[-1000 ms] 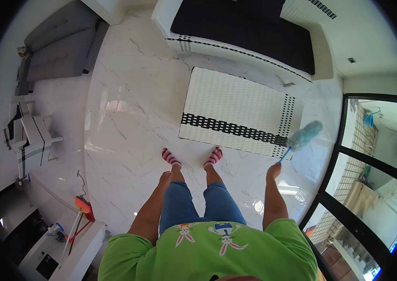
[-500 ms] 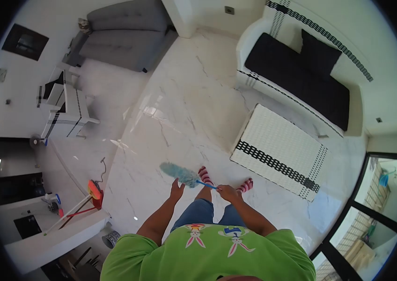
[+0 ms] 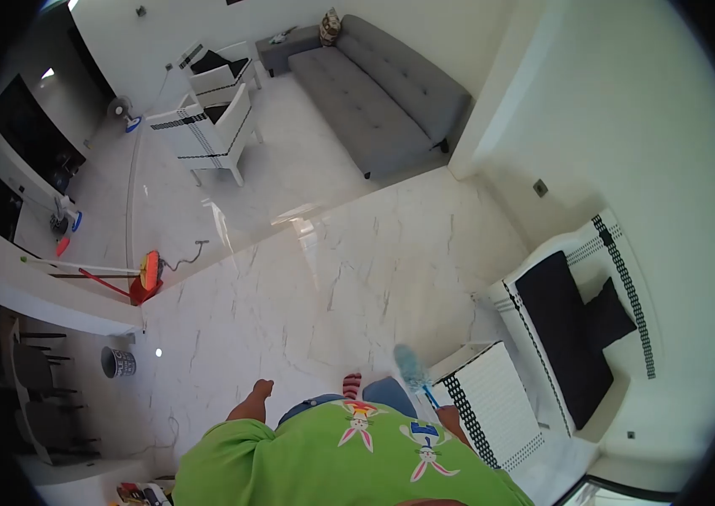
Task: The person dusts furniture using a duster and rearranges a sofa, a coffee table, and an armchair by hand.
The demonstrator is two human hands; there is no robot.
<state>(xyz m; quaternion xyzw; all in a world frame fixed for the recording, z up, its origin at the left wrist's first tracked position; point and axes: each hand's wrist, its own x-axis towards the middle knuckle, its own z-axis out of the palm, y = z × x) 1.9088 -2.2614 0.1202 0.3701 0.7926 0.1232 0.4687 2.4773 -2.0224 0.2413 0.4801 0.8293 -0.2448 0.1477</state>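
My right hand (image 3: 448,415) is closed around the blue handle of a feather duster (image 3: 411,368) with a fluffy light-blue head. The duster's head points up and away, beside the near corner of a white woven table (image 3: 492,396) with black patterned bands. Out to the left, above the floor, my left hand (image 3: 263,390) holds nothing; its fingers look loosely apart, though they are small in view. A red-and-pink striped sock (image 3: 352,386) shows on one foot below me.
A white bench with black cushions (image 3: 564,337) stands at right. Farther off are a grey sofa (image 3: 374,101) and white armchairs (image 3: 210,131). On the left, a broom and red dustpan (image 3: 147,287) lean by a low wall, near a patterned bin (image 3: 119,362) on the marble floor (image 3: 290,304).
The view has turned right, and I stand closer to the woven table. My left hand has left the duster's head and swung out left. The duster stays in my right hand.
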